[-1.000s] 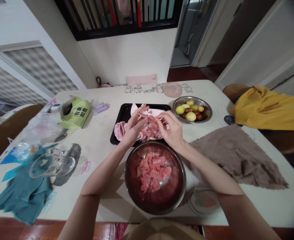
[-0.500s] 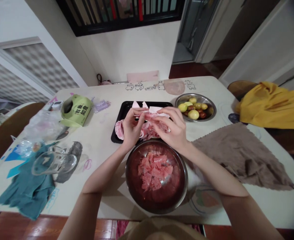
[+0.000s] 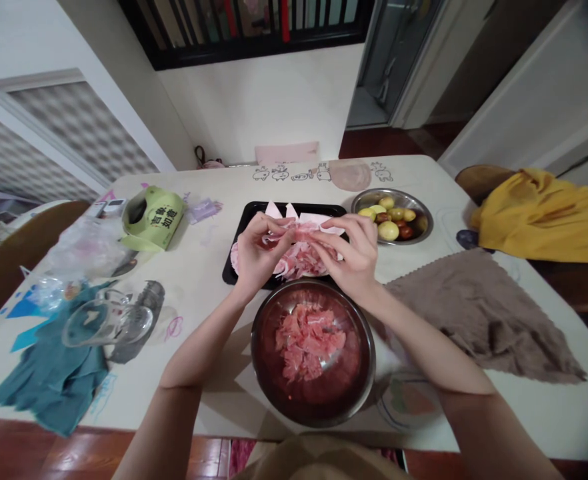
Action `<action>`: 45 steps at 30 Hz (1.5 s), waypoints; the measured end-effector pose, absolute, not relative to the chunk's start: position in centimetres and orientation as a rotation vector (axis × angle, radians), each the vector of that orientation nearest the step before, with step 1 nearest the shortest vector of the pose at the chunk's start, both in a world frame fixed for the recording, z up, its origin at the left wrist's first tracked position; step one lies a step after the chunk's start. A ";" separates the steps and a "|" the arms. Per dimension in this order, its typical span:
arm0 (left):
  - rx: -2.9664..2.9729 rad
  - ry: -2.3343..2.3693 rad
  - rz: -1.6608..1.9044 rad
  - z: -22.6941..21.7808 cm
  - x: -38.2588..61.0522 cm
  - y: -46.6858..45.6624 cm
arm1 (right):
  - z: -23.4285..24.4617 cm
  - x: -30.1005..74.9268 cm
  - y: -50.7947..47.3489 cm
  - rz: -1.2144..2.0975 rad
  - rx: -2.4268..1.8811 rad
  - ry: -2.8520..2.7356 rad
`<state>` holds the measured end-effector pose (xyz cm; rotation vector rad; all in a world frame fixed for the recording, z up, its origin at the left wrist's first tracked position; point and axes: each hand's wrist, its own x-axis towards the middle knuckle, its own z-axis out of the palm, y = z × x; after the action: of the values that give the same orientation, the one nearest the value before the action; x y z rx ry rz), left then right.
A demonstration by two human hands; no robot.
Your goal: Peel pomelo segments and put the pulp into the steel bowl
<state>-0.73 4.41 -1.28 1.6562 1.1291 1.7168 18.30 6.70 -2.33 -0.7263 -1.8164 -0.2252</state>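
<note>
Both my left hand (image 3: 261,252) and my right hand (image 3: 352,255) pinch a thin slice of raw meat (image 3: 301,235), one end each, with thumbs and fingers closed on it. They hover over a black tray (image 3: 233,270) that holds more pink and white meat slices (image 3: 304,260), partly hidden by my hands. Directly below, near me, a steel bowl (image 3: 347,393) contains a heap of red meat pieces (image 3: 307,341).
Behind my right hand stands a steel bowl (image 3: 427,230) of small yellow and brown fruits or vegetables. A brown cloth (image 3: 484,313) lies to the right. Leftward are a glass pitcher (image 3: 109,320), a teal cloth (image 3: 54,373) and a green bag-like container (image 3: 157,217).
My hands have moved slightly apart, the left one leftward and the right one rightward, with the meat slice still between them. More of the slices in the tray shows.
</note>
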 end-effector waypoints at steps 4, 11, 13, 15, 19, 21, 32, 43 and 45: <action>1.605 1.128 1.789 -1.5 -0.5 4.5 | -2.6 17.9 6.2 -0.302 -0.692 -1.828; 1.627 1.156 1.846 -1.5 -0.2 4.3 | -2.9 17.9 6.1 -0.529 -0.623 -1.820; 1.627 1.152 1.862 -1.5 -0.2 4.3 | -3.2 17.8 6.2 -0.581 -0.620 -1.834; 1.628 1.143 1.879 -1.6 -0.1 4.3 | -3.5 17.8 6.4 -0.624 -0.641 -1.841; 1.651 1.142 1.932 -1.7 -0.1 4.6 | -3.9 17.8 6.8 -0.647 -0.646 -1.857; 1.662 1.144 1.964 -1.8 -0.1 4.8 | -3.9 17.8 6.9 -0.603 -0.621 -1.856; 1.693 1.160 1.991 -1.8 0.3 4.5 | -4.0 17.8 7.1 -0.690 -0.557 -1.821; 1.695 1.151 2.009 -1.9 0.3 4.6 | -4.0 17.6 7.2 -0.695 -0.555 -1.816; 1.697 1.152 2.003 -1.9 0.3 4.5 | -4.0 17.7 7.3 -0.716 -0.541 -1.821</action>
<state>0.32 4.54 -1.93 1.6967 1.1517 2.0027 17.66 7.27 -4.05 -0.5409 -1.8210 -0.7162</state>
